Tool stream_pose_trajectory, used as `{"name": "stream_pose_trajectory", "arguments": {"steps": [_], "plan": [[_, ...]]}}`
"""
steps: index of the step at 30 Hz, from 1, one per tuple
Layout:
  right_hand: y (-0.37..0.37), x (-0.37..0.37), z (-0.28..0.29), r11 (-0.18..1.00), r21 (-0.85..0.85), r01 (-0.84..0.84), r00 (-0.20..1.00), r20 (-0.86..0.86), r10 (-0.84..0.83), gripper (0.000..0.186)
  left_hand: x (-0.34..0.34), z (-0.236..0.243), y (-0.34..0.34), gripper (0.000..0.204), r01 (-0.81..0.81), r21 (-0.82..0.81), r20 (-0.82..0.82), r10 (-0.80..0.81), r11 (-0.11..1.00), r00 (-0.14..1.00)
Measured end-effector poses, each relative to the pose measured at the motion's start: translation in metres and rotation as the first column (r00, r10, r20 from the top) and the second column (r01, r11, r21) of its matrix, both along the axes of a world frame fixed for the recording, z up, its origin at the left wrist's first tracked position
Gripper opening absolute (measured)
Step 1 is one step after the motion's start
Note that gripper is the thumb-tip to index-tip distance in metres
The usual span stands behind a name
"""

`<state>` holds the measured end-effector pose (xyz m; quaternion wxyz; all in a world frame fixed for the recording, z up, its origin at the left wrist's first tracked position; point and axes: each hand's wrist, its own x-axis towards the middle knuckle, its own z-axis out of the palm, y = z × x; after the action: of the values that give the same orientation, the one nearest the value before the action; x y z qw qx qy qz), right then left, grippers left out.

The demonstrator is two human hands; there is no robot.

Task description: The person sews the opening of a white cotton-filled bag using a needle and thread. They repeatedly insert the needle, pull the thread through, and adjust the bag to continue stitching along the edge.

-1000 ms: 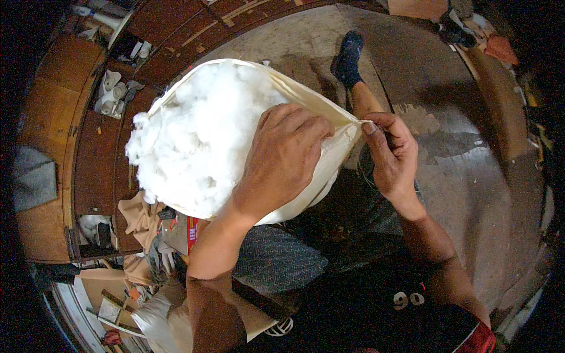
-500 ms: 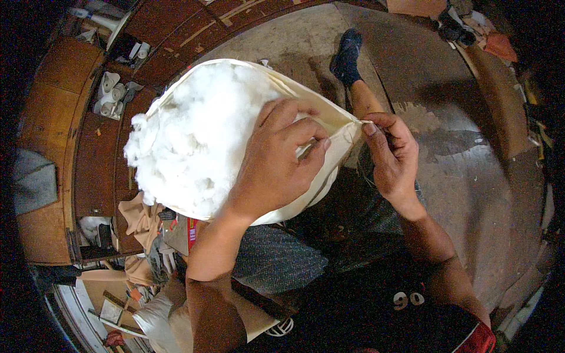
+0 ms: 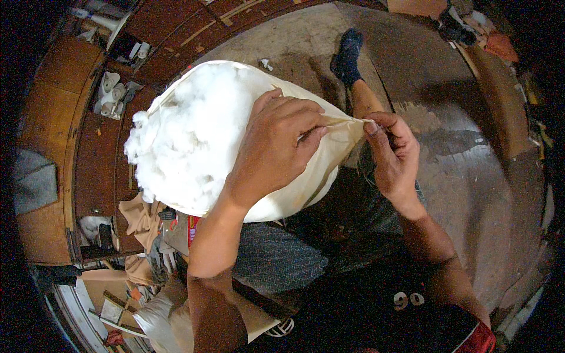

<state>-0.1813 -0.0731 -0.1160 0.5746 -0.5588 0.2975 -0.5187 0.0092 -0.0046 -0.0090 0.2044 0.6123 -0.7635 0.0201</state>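
cream cover (image 3: 294, 197) partly hidden by left fingers (image 3: 299, 108), shirt (image 3: 347, 315) cropped below

We wear black shirt (image 3: 347, 320): pale print (image 3: 408, 301), round white emblem (image 3: 279, 327), red panel (image 3: 481, 340) with white edging near right arm. Speckled grey-blue legwear (image 3: 276, 253); dark sock (image 3: 347, 57). Left hand (image 3: 275, 141), right hand (image 3: 395, 154) ungloved.

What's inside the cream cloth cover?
Fluffy white stuffing bulges from the opening of the cream cloth cover. The left hand hides part of the view; whatever lies deeper, beneath the stuffing, cannot be seen.
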Motion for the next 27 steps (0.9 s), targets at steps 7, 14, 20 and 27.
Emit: {"name": "stream_pose_trajectory", "arguments": {"steps": [7,14,20,27], "plan": [[-0.005,0.000,0.001,0.999,-0.025,0.026,0.999,-0.032,-0.027,0.012,-0.005,-0.003,0.005,0.013,-0.001,-0.110,-0.065,-0.006,0.994,0.998],[-0.008,0.001,0.001,1.000,-0.001,-0.014,0.999,-0.043,0.014,0.012,-0.008,-0.002,0.007,0.011,-0.024,-0.081,-0.078,0.018,0.996,0.997],[-0.009,0.001,0.002,0.997,-0.076,0.005,0.997,-0.073,-0.011,0.015,-0.007,-0.001,0.009,0.013,-0.036,-0.037,-0.026,0.035,0.999,0.999],[-0.011,0.002,0.000,0.999,-0.052,0.004,0.997,-0.081,-0.008,0.016,-0.010,-0.004,0.009,0.019,-0.106,-0.067,-0.045,0.103,0.992,0.994]]}}
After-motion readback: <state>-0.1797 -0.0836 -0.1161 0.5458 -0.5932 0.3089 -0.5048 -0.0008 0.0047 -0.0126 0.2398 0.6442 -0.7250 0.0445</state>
